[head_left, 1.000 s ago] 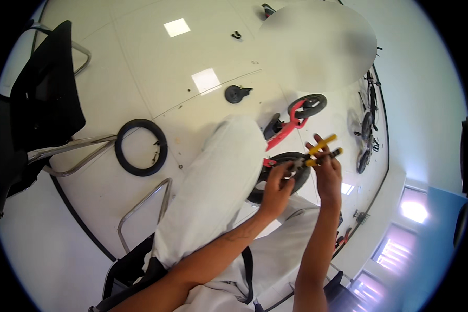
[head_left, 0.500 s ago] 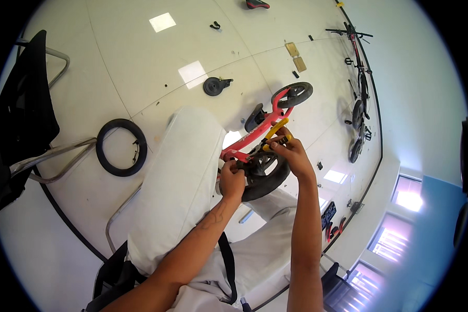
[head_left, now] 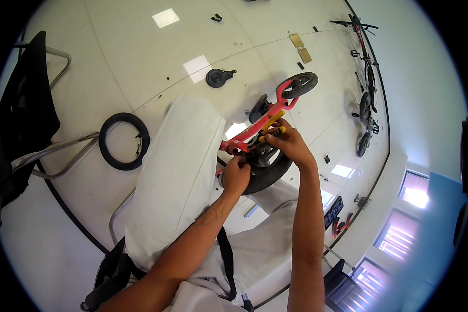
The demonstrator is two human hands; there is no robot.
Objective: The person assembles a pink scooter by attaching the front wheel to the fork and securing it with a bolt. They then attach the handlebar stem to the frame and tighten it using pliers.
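Observation:
A small red bike frame [head_left: 252,128] lies between my legs, with a black front wheel [head_left: 310,87] at its far end and a rear wheel [head_left: 271,178] close to me. My right hand [head_left: 295,149] is closed around pliers with yellow handles [head_left: 272,121]; their jaws point toward the rear hub and are partly hidden. At the near end of the frame, my left hand [head_left: 236,178] is closed beside the rear wheel, fingertips pinched near the axle. What it pinches is hidden. A black saddle-like part [head_left: 258,108] sits left of the frame.
A loose black tyre [head_left: 105,143] lies on the floor at left, next to a black chair [head_left: 31,99]. Farther off are a round black part with an arm [head_left: 217,78] and an open tan case [head_left: 299,49]. A bicycle [head_left: 366,67] stands along the right wall.
The view has shifted slightly, and the bike shows a little higher. The yellow handles have turned a little in my right hand. My left hand stays by the axle.

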